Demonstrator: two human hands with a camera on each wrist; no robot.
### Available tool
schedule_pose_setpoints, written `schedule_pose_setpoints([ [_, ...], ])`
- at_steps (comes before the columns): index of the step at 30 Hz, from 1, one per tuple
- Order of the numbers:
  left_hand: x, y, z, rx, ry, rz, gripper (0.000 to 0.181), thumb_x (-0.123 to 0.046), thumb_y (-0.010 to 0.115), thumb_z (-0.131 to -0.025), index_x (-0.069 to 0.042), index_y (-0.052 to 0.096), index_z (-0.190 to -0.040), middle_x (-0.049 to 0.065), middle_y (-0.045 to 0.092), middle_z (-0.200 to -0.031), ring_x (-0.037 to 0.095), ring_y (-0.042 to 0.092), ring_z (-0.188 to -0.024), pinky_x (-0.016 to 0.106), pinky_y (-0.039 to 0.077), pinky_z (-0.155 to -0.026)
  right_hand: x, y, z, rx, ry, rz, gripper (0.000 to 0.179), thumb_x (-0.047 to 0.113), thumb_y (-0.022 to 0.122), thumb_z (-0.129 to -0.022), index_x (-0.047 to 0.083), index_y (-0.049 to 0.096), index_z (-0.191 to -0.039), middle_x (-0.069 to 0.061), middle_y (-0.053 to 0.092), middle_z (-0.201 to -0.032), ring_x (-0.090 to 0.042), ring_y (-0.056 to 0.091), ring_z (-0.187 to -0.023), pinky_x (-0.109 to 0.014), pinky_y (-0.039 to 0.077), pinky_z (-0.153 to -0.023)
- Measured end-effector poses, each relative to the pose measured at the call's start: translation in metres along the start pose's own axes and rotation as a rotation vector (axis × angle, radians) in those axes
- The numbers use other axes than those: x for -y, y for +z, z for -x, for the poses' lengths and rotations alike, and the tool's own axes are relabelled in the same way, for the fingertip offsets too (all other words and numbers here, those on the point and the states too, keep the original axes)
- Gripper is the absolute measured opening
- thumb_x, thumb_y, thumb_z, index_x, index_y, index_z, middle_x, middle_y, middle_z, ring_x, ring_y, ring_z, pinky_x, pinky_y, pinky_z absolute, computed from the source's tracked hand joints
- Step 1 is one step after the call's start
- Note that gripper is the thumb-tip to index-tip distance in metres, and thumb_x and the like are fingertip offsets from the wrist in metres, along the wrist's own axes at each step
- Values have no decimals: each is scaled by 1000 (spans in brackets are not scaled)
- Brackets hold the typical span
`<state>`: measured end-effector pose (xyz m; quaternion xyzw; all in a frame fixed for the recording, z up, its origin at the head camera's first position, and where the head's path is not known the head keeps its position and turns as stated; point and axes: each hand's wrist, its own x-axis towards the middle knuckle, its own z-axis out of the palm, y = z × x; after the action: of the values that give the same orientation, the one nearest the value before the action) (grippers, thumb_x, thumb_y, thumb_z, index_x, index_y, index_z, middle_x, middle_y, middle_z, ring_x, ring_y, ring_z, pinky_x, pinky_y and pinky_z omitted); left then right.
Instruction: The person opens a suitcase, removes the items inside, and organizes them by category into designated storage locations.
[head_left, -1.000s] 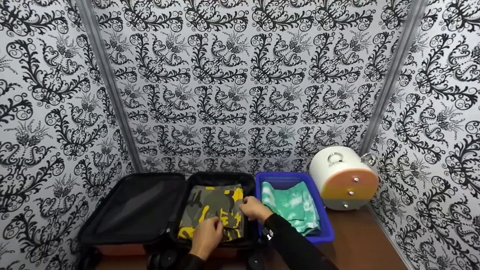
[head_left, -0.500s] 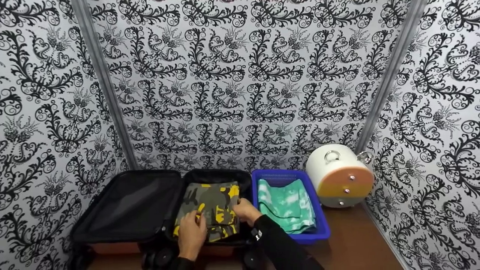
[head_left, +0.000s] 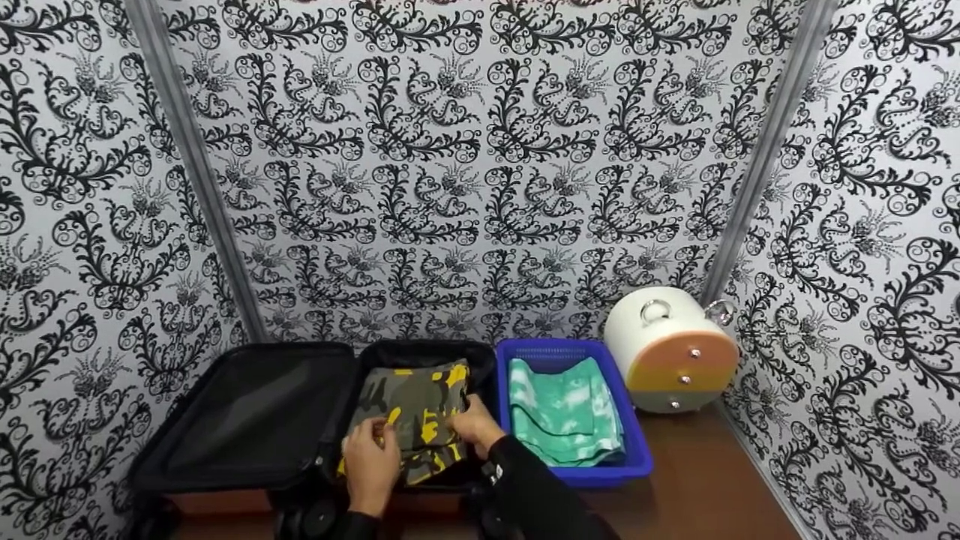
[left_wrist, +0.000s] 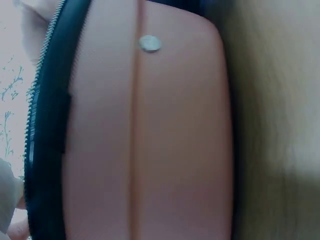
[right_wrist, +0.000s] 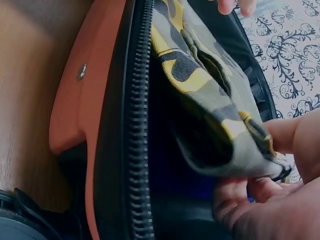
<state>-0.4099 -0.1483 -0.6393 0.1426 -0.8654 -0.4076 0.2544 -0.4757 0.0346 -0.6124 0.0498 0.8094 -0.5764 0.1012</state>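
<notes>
Left hand (head_left: 371, 461) at the near-left side of the camouflage garment (head_left: 409, 409); fingers bent, cannot tell whether they grip cloth. Suggest this side be steadied lightly, without dragging. Right hand (head_left: 476, 426) pinches the right edge, thumb above, fingers beneath; best to hold the layers together and lower them evenly, clear of the zip (right_wrist: 141, 125). Garment: folded inside the open suitcase (head_left: 420, 349), grey-green, black and yellow; the fold by the right hand gapes darkly.
</notes>
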Motion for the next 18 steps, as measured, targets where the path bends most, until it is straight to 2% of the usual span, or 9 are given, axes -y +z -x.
schedule_pose_setpoints([
  [3,-2,-1,-3,43,-39,-56,24,-21,65,-108,-5,73,-124,21,71,-118,44,59,-110,62,43,-104,9,-2,5,20,-27,-65,86,-7,62,-89,9,36,-169,-27,42,-169,-39,56,-125,-43,48,-93],
  [6,-4,-1,-7,104,-78,-90,32,-25,63,-109,-5,69,-133,25,67,-131,48,56,-123,67,40,-110,21,-3,10,40,-102,-161,84,-10,56,-87,12,40,-166,-23,44,-166,-36,53,-122,-39,46,-90],
  [9,-4,-1,-13,151,-102,-65,39,-28,60,-111,-1,65,-140,27,66,-135,51,56,-127,68,41,-110,36,-1,14,55,-185,-260,81,-10,56,-87,11,43,-164,-21,54,-154,-30,58,-116,-35,50,-89],
  [11,-3,-2,-16,173,-103,-47,42,-29,57,-112,1,62,-142,29,66,-136,53,58,-126,68,42,-108,44,0,18,63,-224,-301,77,-8,57,-90,11,45,-163,-20,62,-140,-26,63,-104,-32,55,-84],
  [14,-2,-7,-20,188,-86,-25,45,-29,55,-114,5,61,-143,33,67,-136,56,60,-123,69,43,-106,54,0,22,81,-247,-357,71,-6,57,-96,11,46,-164,-16,66,-122,-20,67,-92,-30,58,-76],
  [18,-3,-13,-26,197,-71,15,48,-30,48,-116,8,61,-143,33,70,-135,58,62,-123,70,46,-106,63,-6,26,92,-285,-398,66,-4,54,-101,9,45,-165,-18,67,-126,-20,69,-94,-31,61,-79],
])
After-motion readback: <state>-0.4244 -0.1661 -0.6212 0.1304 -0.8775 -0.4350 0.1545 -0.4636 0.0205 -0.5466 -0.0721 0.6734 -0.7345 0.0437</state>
